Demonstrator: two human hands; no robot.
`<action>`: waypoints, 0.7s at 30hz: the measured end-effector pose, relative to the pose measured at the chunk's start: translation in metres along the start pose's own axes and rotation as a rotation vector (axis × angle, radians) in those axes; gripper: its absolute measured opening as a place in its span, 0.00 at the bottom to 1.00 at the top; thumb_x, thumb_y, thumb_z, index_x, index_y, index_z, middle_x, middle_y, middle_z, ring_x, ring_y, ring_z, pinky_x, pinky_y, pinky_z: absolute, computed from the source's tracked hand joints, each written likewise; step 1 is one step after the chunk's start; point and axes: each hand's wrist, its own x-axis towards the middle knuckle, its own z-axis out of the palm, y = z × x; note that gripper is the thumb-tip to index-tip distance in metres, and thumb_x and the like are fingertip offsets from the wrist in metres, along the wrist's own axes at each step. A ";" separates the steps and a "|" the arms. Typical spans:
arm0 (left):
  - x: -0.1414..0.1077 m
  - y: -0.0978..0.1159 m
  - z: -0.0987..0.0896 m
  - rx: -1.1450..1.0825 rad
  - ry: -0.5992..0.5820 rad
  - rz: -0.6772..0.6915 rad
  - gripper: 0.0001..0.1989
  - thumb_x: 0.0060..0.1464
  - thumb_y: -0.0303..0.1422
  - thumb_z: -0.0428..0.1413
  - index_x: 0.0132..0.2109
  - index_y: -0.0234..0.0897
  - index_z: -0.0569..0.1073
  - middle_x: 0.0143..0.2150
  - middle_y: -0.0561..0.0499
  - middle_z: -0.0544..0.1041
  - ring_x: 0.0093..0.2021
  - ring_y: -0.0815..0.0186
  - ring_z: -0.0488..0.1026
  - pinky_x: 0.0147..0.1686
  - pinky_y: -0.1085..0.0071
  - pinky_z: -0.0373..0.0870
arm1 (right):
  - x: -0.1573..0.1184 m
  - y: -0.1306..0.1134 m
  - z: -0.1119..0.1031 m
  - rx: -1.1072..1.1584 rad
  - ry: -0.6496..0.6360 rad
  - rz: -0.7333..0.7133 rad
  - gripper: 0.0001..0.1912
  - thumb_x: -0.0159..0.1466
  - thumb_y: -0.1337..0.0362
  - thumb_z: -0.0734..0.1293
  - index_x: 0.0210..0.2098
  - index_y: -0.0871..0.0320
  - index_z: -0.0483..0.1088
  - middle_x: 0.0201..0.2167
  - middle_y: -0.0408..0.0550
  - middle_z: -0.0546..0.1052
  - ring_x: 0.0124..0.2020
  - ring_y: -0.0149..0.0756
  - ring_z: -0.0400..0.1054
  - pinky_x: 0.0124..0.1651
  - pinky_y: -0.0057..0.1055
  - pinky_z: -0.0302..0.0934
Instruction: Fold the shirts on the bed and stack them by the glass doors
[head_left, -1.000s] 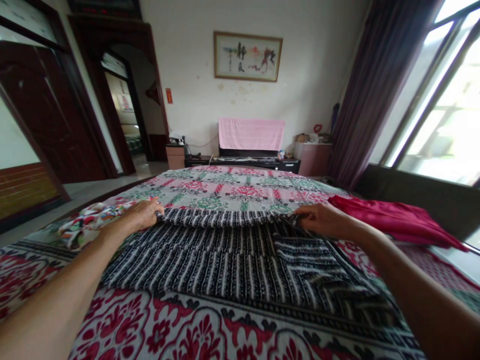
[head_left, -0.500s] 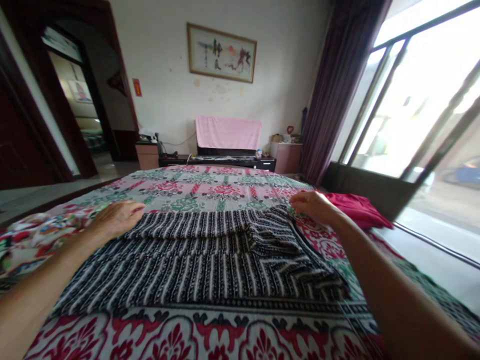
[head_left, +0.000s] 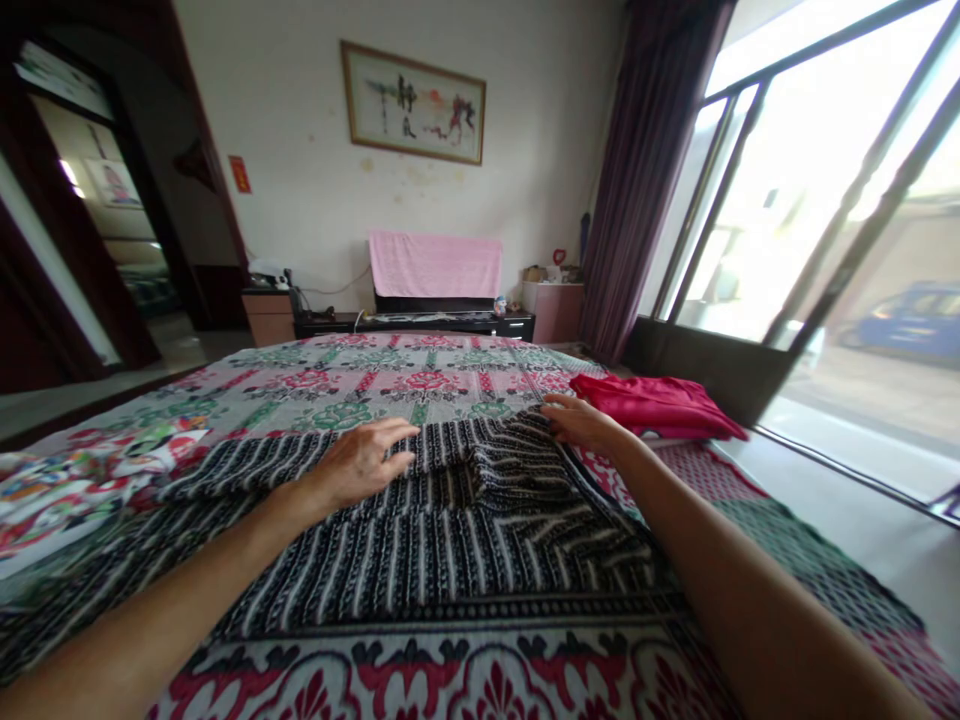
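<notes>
A black-and-white striped knit garment (head_left: pixel 390 560) lies folded in a long strip across the patterned bedspread (head_left: pixel 495 680). My left hand (head_left: pixel 367 462) is over the middle of its far part, fingers stretched forward and thumb apart, holding nothing that I can see. At the garment's far right corner, my right hand (head_left: pixel 581 422) has its fingers closed on the knit edge. Some rumpling shows in the cloth between the hands, and my left forearm hides part of the garment's left side.
A folded red cloth (head_left: pixel 660 402) sits just beyond my right hand. To the left lies a crumpled multicoloured cloth (head_left: pixel 90 490). Past the bed stands a low black cabinet (head_left: pixel 450 325), with a pink towel (head_left: pixel 435 264) draped above it. A large glass door (head_left: pixel 795 200) is on the right.
My left hand has moved right from the garment's far left corner to its middle. My right hand stays at the far right corner. The view has turned slightly to the right.
</notes>
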 end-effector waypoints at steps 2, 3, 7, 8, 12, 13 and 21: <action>0.017 0.031 0.012 -0.047 -0.030 0.095 0.23 0.56 0.40 0.49 0.58 0.40 0.69 0.60 0.47 0.68 0.60 0.61 0.65 0.60 0.64 0.60 | 0.002 0.002 0.001 0.082 -0.060 -0.031 0.27 0.61 0.62 0.64 0.60 0.53 0.60 0.37 0.45 0.76 0.31 0.28 0.68 0.25 0.19 0.61; 0.023 0.043 0.018 -0.069 -0.048 0.121 0.24 0.56 0.40 0.50 0.59 0.39 0.67 0.62 0.46 0.66 0.62 0.61 0.62 0.61 0.64 0.59 | 0.001 0.003 0.002 0.110 -0.094 -0.046 0.27 0.60 0.62 0.65 0.59 0.53 0.60 0.39 0.45 0.76 0.33 0.28 0.69 0.27 0.19 0.62; 0.029 0.067 0.042 -0.112 -0.173 0.152 0.25 0.58 0.42 0.48 0.60 0.38 0.66 0.64 0.44 0.62 0.64 0.60 0.58 0.62 0.63 0.56 | -0.002 0.002 0.008 0.157 -0.112 -0.070 0.23 0.58 0.67 0.66 0.53 0.61 0.67 0.36 0.46 0.77 0.32 0.28 0.69 0.34 0.22 0.66; 0.028 0.068 0.046 -0.112 -0.199 0.160 0.24 0.59 0.42 0.46 0.59 0.37 0.66 0.64 0.44 0.63 0.64 0.61 0.58 0.62 0.64 0.56 | -0.003 0.002 0.009 0.148 -0.091 -0.072 0.24 0.58 0.69 0.65 0.54 0.62 0.67 0.33 0.45 0.77 0.31 0.28 0.69 0.34 0.24 0.66; 0.021 0.068 0.050 -0.086 -0.234 0.174 0.22 0.61 0.40 0.43 0.59 0.40 0.67 0.64 0.46 0.63 0.64 0.62 0.58 0.62 0.64 0.57 | -0.004 0.003 0.008 -0.042 -0.024 -0.133 0.30 0.55 0.73 0.63 0.58 0.60 0.62 0.35 0.44 0.77 0.33 0.31 0.71 0.39 0.29 0.67; 0.020 0.068 0.049 -0.078 -0.236 0.173 0.22 0.61 0.40 0.43 0.59 0.40 0.67 0.64 0.47 0.64 0.64 0.62 0.58 0.62 0.64 0.57 | -0.004 0.004 0.008 -0.150 -0.004 -0.182 0.31 0.54 0.74 0.63 0.58 0.60 0.63 0.39 0.45 0.77 0.36 0.32 0.71 0.42 0.29 0.67; 0.020 0.070 0.048 -0.031 -0.254 0.186 0.22 0.62 0.39 0.42 0.59 0.39 0.67 0.62 0.46 0.66 0.65 0.61 0.57 0.62 0.64 0.56 | -0.007 0.000 0.004 -0.953 0.117 -0.327 0.31 0.54 0.65 0.66 0.57 0.61 0.63 0.51 0.58 0.68 0.51 0.46 0.65 0.53 0.36 0.59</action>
